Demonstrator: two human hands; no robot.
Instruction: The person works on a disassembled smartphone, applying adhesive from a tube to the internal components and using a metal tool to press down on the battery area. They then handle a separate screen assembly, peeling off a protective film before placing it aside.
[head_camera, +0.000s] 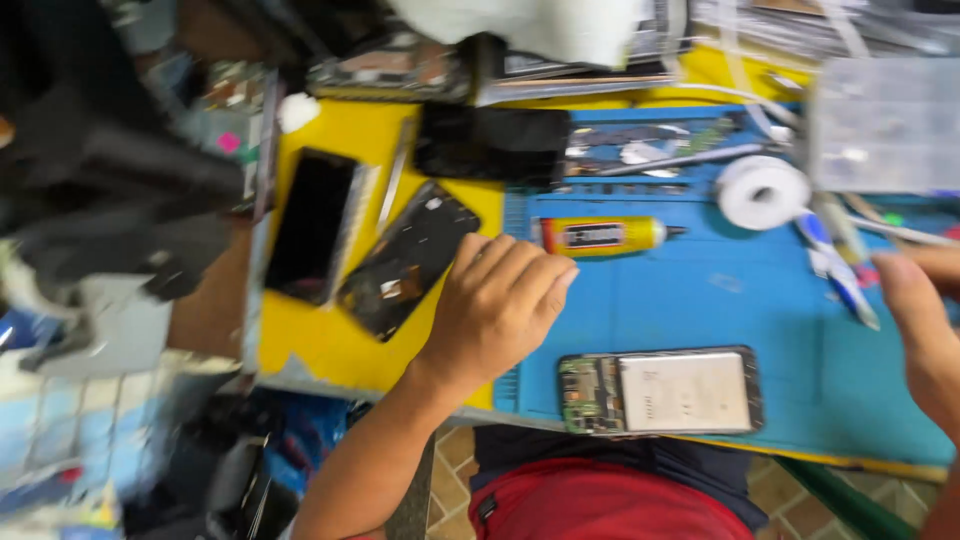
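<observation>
My left hand (497, 305) rests knuckles-up on the blue mat (700, 300), fingers curled, grasping nothing, just beside the glue tube (600, 236). The opened phone (662, 391) lies flat near my body, within reach. My right hand (925, 325) hovers, grip indiscernible.
</observation>
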